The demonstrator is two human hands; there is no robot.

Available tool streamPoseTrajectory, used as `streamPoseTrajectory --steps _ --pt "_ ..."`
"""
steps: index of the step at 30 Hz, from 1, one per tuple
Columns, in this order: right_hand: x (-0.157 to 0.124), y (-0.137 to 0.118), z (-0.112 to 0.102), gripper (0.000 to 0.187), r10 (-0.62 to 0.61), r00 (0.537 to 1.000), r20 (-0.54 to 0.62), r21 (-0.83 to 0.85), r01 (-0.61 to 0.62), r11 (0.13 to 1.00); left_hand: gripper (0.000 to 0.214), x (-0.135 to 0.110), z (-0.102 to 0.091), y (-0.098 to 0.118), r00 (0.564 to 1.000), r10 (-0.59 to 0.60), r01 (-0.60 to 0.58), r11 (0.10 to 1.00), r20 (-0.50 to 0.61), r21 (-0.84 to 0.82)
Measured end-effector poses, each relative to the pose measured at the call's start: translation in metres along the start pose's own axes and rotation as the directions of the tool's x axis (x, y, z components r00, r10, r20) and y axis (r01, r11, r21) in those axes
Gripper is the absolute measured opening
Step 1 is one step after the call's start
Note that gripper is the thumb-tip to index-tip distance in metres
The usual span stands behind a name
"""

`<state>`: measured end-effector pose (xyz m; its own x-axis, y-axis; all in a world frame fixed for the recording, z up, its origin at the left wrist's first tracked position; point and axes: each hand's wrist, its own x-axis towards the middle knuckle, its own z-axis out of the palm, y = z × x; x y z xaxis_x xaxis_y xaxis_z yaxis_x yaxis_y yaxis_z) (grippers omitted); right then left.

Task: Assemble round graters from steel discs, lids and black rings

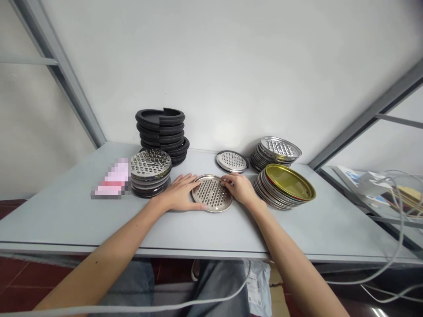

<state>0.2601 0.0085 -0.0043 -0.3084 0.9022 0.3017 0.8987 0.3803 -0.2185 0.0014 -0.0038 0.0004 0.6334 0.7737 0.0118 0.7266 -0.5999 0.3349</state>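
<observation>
A round perforated metal disc (211,194) lies flat on the grey table (66,215) in front of me. My left hand (180,193) rests on the table at its left rim, fingers stretched toward the disc and touching its edge. My right hand (240,187) sits at the disc's upper right rim, fingers curled and pinching the edge. Another single perforated disc (231,161) lies behind it.
A pile of perforated discs (150,172) stands at the left, a stack of black rubber rings (163,134) behind it. At the right are a stack of gold-coated lids (287,186) and more perforated discs (276,152). A pink blurred item (112,179) lies far left. Cables (393,246) hang right.
</observation>
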Motion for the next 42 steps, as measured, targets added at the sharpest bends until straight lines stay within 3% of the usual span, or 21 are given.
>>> streamPoseTrajectory --steps 6,17,37,42 --pt "0.0000 0.0011 0.0014 0.014 0.008 0.999 -0.041 0.042 -0.007 0.999 0.100 0.0002 -0.0011 0.0020 1.000 -0.015 0.015 1.000 0.008 0.000" --pt "0.0044 -0.0024 0.0037 0.012 0.041 0.999 0.011 0.002 -0.041 0.999 0.100 0.0011 0.0008 0.0005 1.000 -0.002 0.002 1.000 0.003 0.028" --pt "0.0041 -0.0024 0.0071 0.011 0.062 0.998 -0.014 0.000 -0.062 0.998 0.099 0.0004 -0.0015 0.0011 1.000 -0.004 0.004 1.000 0.009 -0.003" --pt "0.0043 0.0006 0.0077 0.013 0.105 0.992 -0.073 0.003 -0.105 0.995 0.097 0.0005 -0.0015 0.0012 1.000 -0.008 0.008 1.000 0.011 -0.007"
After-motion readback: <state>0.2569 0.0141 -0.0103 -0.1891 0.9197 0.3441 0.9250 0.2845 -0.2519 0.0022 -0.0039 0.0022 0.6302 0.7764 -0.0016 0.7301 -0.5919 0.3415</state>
